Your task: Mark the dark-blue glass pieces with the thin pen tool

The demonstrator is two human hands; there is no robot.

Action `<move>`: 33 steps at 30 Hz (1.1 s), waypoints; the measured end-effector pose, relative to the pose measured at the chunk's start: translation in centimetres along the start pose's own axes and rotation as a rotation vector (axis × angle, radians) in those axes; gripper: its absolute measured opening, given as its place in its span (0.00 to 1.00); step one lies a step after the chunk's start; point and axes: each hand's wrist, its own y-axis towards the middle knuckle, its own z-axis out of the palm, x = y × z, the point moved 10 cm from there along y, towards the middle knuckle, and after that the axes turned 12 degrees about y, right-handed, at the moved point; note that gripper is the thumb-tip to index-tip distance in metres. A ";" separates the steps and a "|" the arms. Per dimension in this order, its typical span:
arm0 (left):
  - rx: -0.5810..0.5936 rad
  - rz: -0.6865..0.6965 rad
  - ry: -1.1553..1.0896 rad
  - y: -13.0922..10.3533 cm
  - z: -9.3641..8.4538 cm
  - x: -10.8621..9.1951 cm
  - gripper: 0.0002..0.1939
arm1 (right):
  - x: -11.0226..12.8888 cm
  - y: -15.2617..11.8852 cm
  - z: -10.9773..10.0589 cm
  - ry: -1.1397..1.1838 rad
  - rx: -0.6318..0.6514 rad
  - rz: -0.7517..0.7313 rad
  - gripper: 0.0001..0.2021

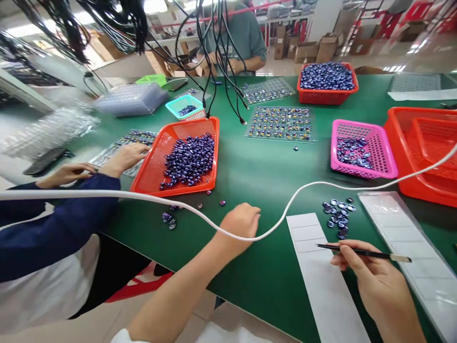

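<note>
My right hand [378, 281] grips black tweezers [360, 250], their tips pointing left over a white ruled paper strip [314, 262]. Just above that hand lies a small pile of shiny blue-purple pieces [337, 216]. My left hand [241, 221] rests on the green table [260, 186] left of the strip, its fingers curled; whatever they may hold is hidden. A few loose pieces [222, 203] lie near it. A second white strip in clear plastic [403, 228] is at the right.
A white cable [303, 188] crosses the view. Orange basket [160, 138], pink basket [387, 152], red basket [307, 95] and red trays [403, 126] stand around. A co-worker's hands [124, 157] work at the left; another person [246, 38] sits opposite. Black cables [221, 52] hang overhead.
</note>
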 end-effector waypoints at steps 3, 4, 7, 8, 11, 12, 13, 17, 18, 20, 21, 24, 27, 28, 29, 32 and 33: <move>-0.025 -0.211 0.188 -1.2 -1.2 6.6 0.13 | 0.3 -0.3 0.2 -0.061 0.021 0.006 0.18; -0.005 -0.275 0.210 -1.6 -1.3 8.5 0.13 | 0.4 -0.4 0.3 -0.079 0.027 0.004 0.18; 0.068 -0.398 0.168 -2.3 -1.2 12.0 0.12 | 1.0 -0.4 0.5 -0.132 0.037 -0.014 0.18; 0.089 -0.410 0.139 -2.4 -1.1 12.4 0.12 | 1.1 -0.4 0.5 -0.142 0.038 -0.023 0.17; 0.145 -0.401 0.071 -2.2 -0.6 12.7 0.11 | 1.4 -0.4 0.6 -0.142 0.037 -0.034 0.17; 0.163 -0.401 0.051 -2.1 -0.4 12.7 0.10 | 1.4 -0.4 0.6 -0.136 0.036 -0.030 0.17; 0.181 -0.402 0.031 -2.0 -0.2 12.8 0.10 | 1.3 -0.4 0.6 -0.129 0.036 -0.024 0.18; 0.244 -0.412 -0.030 -1.4 0.8 13.5 0.06 | 0.5 -0.4 0.6 -0.088 0.051 0.000 0.19; 0.260 -0.414 -0.041 -1.2 0.9 13.7 0.05 | 0.3 -0.3 0.6 -0.082 0.051 0.006 0.20; 0.290 -0.416 -0.056 -0.8 1.1 14.0 0.03 | 0.0 -0.3 0.5 -0.076 0.046 0.018 0.21; 0.302 -0.414 -0.062 -0.7 1.2 13.9 0.03 | 0.0 -0.3 0.5 -0.074 0.044 0.022 0.22; 0.320 -0.399 -0.079 -0.7 1.3 12.5 0.04 | 0.3 -0.4 0.7 -0.054 0.054 0.022 0.21; 0.293 -0.313 -0.115 -1.0 1.7 8.4 0.03 | 0.9 -0.6 1.0 -0.028 0.062 0.010 0.19; 0.273 -0.233 -0.125 -1.0 1.8 6.2 0.02 | 1.1 -0.7 1.2 -0.019 0.064 0.006 0.19; 0.263 -0.118 -0.121 -0.9 2.1 3.7 0.03 | 1.3 -0.7 1.3 -0.008 0.069 0.001 0.19; 0.274 0.292 0.036 -1.5 3.2 -3.8 0.08 | 1.9 -1.0 1.9 0.024 0.080 -0.004 0.19; 0.283 0.393 0.114 -1.8 3.6 -5.5 0.10 | 2.1 -1.1 1.9 0.032 0.075 -0.005 0.18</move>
